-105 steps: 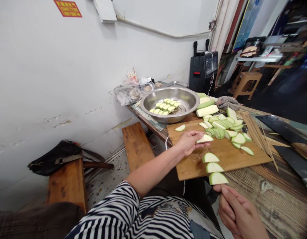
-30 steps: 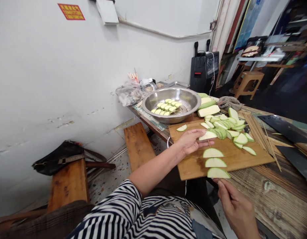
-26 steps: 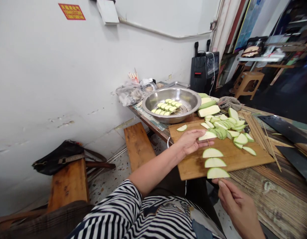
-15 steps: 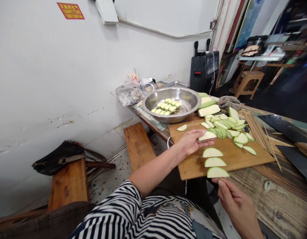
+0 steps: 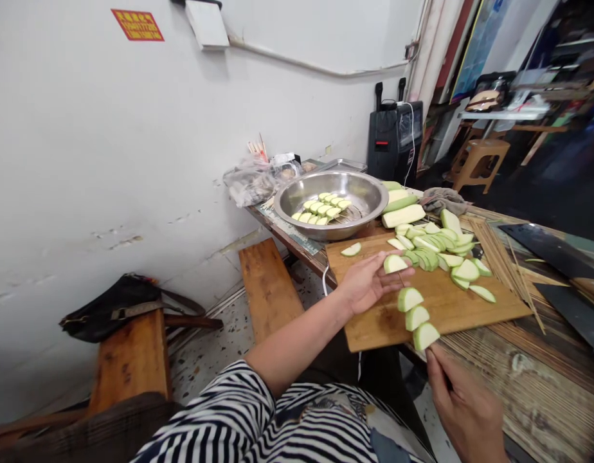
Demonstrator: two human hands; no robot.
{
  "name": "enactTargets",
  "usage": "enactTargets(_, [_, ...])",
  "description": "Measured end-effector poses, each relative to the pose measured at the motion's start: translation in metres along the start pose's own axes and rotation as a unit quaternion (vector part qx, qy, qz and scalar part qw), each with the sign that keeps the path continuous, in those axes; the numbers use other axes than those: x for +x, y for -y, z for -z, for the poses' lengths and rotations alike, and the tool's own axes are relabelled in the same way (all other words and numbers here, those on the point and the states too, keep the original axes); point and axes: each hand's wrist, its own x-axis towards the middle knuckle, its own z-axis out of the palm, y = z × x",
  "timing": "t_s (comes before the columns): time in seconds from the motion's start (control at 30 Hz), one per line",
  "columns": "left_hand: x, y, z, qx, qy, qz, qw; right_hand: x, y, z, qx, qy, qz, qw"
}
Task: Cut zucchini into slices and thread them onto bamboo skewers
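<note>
My right hand (image 5: 465, 399) pinches the lower end of a thin wooden skewer (image 5: 402, 280). Three half-round zucchini slices, pale with green rind, sit spaced along it; the lowest slice (image 5: 426, 336) is just above my fingertips. At the skewer's upper end, my left hand (image 5: 367, 283) holds another zucchini slice (image 5: 395, 263) between thumb and fingers, palm turned up. Both hands are over the near edge of a wooden cutting board (image 5: 374, 328). A pile of cut zucchini slices (image 5: 434, 244) covers the board's far side, and a single slice (image 5: 351, 249) lies at its left corner.
Behind the board stands a steel basin (image 5: 364, 222) with filled skewers inside. Peeled zucchini (image 5: 403, 215) lie beside it. Bare skewers (image 5: 502, 257) and a dark flat blade (image 5: 548, 251) are at the right. Wooden benches (image 5: 268, 283) stand left, one bearing a black bag (image 5: 108, 308).
The skewer has turned and tilted, its lower end shifting slightly right and down with my right hand. The slices on it now face at an angle. My left hand keeps hold of the top slice.
</note>
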Motion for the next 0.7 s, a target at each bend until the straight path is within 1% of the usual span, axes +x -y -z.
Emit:
enactTargets(0.13, [-0.006,-0.004,0.003,-0.019,0.024,0.008,1.000,-0.001,0.000,-0.002,0.014,0.005,0.002,1.000])
enactTargets(0.23, [-0.011,-0.005,0.001,-0.002,0.037,-0.026,0.999,-0.002,0.001,-0.002,0.050,0.012,-0.025,0.998])
enactTargets(0.3, [-0.015,-0.005,-0.001,0.011,0.037,-0.046,0.998,-0.002,0.003,-0.001,0.091,0.022,-0.080,0.992])
enactTargets(0.37, [-0.017,-0.005,-0.002,0.020,0.032,-0.052,0.998,-0.001,0.007,0.003,0.155,0.047,-0.167,0.973])
enactTargets(0.4, [-0.018,-0.006,-0.002,0.025,0.031,-0.052,0.998,0.000,0.011,0.005,0.201,0.074,-0.220,0.952])
enactTargets(0.43, [-0.020,-0.006,-0.002,0.030,0.030,-0.052,0.998,0.001,0.015,0.007,0.254,0.107,-0.277,0.920])
enactTargets(0.5, [-0.021,-0.007,-0.002,0.040,0.028,-0.046,0.998,0.003,0.023,0.011,0.362,0.170,-0.383,0.833])
enactTargets(0.53, [-0.022,-0.007,-0.002,0.042,0.026,-0.042,0.998,0.003,0.027,0.012,0.406,0.191,-0.422,0.788])
enactTargets(0.57, [-0.022,-0.007,-0.002,0.042,0.021,-0.038,0.998,0.004,0.030,0.013,0.437,0.202,-0.449,0.752])
enactTargets(0.6, [-0.022,-0.006,-0.002,0.041,0.013,-0.034,0.998,0.003,0.033,0.014,0.458,0.205,-0.467,0.729])
enactTargets(0.63, [-0.022,-0.006,-0.002,0.037,0.004,-0.032,0.999,0.002,0.034,0.014,0.468,0.204,-0.475,0.716])
enactTargets(0.7, [-0.022,-0.004,-0.002,0.031,-0.009,-0.030,0.999,-0.001,0.035,0.012,0.477,0.197,-0.479,0.710])
